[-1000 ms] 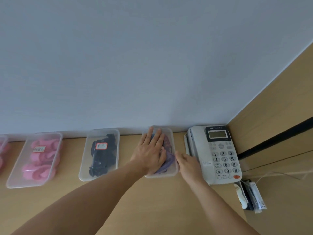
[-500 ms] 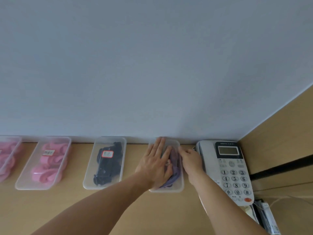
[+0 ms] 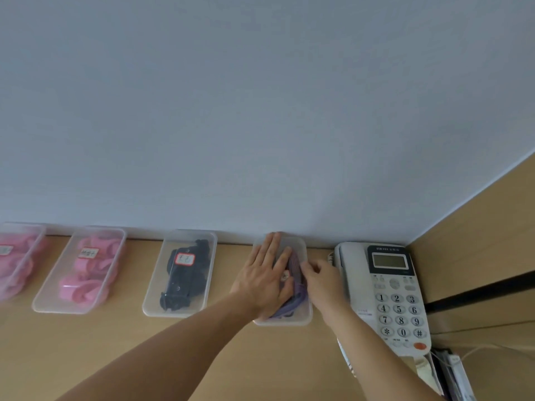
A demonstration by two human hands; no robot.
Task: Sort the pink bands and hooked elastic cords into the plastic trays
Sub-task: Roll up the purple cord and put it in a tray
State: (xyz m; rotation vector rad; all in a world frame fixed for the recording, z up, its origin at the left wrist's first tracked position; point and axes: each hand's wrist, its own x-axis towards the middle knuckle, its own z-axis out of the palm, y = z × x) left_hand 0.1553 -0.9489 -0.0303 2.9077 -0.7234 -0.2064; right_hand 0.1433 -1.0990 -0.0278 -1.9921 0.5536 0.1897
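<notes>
Lying in the clear tray [image 3: 304,320] at lower centre, the purple cords [image 3: 294,298] are mostly hidden under the left hand [image 3: 265,280], fingers straight, pressing flat (unchanged from before). The right hand [image 3: 321,280] curls its fingers at the cords' right edge; whether they grip is unclear.

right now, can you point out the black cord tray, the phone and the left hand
black cord tray [image 3: 156,280], head view, bare left side of the tray
phone [image 3: 399,309], head view, the 5 key on its keypad
left hand [image 3: 260,280], head view, back of the hand
</notes>
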